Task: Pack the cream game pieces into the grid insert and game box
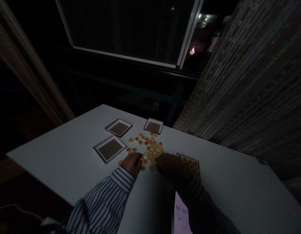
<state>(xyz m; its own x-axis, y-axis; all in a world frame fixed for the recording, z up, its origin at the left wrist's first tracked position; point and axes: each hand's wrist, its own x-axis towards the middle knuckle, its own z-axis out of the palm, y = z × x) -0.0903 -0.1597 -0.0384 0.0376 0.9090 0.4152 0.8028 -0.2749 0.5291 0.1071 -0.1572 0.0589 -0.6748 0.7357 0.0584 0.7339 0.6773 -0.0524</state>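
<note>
Discs (151,152) lie in a loose bunch on the white table (67,156), between and past my two hands. Some show red marks, some show black, and some look plain. I have the left hand (132,162) down low at the near left side of the bunch, with its fingers bent. I cannot tell if they are pinched on a disc or just resting by some. The right hand (173,167) is at the right side, its fingers curled down over the edge discs. It is too dark for me to tell if they hold one. A box (188,156) with more discs sits just right of it, partly hidden. Near my right sleeve I see a phone (181,211) lit up with 00:07. Past the left hand are a gray tray (110,149) and a brown tray (119,127). A small tray (153,126) sits at the far edge.
</note>
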